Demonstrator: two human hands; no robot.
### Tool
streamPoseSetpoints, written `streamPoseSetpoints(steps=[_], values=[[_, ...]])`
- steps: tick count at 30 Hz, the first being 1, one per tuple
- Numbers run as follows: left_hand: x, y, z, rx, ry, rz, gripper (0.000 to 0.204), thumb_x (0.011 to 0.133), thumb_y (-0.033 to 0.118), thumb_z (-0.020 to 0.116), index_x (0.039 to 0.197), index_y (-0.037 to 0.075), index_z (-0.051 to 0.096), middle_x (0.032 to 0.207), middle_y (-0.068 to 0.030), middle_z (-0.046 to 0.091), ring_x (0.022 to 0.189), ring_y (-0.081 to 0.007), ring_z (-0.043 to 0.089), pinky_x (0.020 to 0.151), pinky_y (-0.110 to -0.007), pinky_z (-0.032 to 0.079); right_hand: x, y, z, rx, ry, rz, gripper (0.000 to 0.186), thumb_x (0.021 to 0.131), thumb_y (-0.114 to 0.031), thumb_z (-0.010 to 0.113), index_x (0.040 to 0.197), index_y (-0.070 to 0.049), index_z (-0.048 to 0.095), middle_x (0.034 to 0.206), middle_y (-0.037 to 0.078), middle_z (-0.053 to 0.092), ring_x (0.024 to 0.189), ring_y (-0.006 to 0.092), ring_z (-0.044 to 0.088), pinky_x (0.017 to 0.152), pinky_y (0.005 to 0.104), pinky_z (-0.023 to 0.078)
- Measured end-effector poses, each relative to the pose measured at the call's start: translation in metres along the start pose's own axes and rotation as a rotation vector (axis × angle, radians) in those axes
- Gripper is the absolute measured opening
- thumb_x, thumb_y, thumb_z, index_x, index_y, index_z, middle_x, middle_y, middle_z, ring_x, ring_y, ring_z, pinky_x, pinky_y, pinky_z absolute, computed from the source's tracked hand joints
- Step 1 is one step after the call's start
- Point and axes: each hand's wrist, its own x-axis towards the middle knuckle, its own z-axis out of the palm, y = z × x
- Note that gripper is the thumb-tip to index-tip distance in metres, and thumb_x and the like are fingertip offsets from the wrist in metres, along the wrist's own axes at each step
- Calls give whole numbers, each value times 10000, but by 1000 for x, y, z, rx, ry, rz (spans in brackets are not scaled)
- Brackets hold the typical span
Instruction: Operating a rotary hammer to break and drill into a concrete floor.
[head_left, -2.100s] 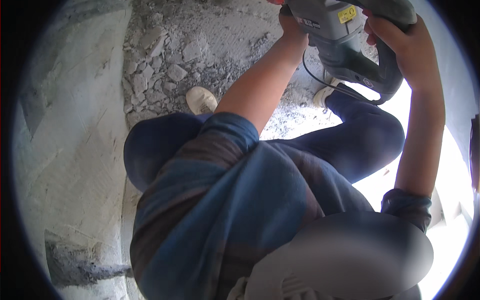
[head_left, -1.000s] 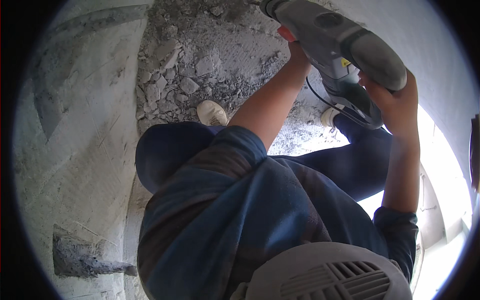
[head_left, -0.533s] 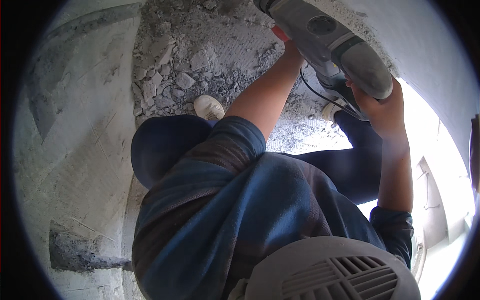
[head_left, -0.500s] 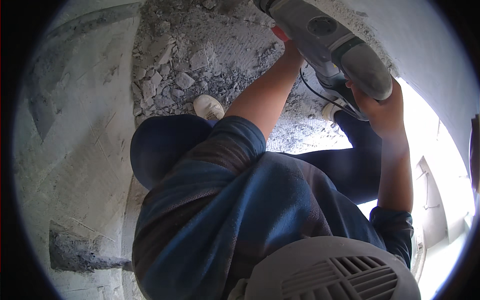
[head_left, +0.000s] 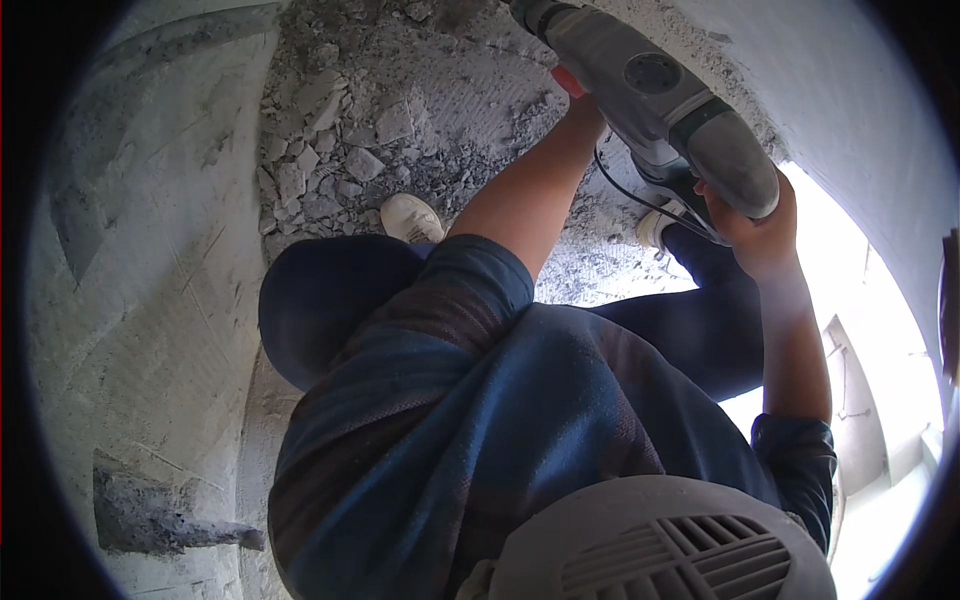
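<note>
My right hand (head_left: 765, 235) gripped the rotary hammer (head_left: 648, 105) by its rear handle (head_left: 735, 160); left hand (head_left: 588, 108) mostly hidden under the front, couldn't tell its grip. Two-point hold, probably for weight. Tool hung above the floor (head_left: 475, 95), toward its right edge; rubble (head_left: 315, 165) lined the left.

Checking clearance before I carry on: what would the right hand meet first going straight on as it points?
The right hand would first meet the grey power tool it holds; beyond that, probably the pale wall, though depth is unclear.
</note>
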Motion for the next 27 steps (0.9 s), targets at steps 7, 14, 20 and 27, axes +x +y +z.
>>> streamPoseSetpoints(steps=[7,14,20,27], values=[[2,12,6,-42,-31,2,486,1002,378,499,1349,40,468,1267,-105,595,1171,-237,578,970,-386,482,13,-23,20,-13,67,-59,327,783,-126,706,1083,-4,658,934,80,704,846,154,659,812,299,504],[-26,36,54,206,65,-24,468,975,342,556,1300,9,506,1181,-136,640,1073,-252,637,865,-383,530,13,-61,11,102,52,-4,326,787,-139,661,1073,15,673,922,92,714,810,164,674,716,303,525],[-45,73,87,567,199,-53,307,932,268,620,1111,19,623,1029,-146,685,894,-220,685,735,-359,543,34,-127,18,72,-113,31,352,881,-244,604,1125,8,631,975,90,698,872,165,655,785,303,503],[-46,79,99,536,100,-93,357,982,265,472,1200,7,588,1081,-131,669,967,-249,660,819,-368,548,33,-139,23,68,32,-199,294,795,-176,618,944,77,637,788,159,667,696,237,659,687,334,546]])
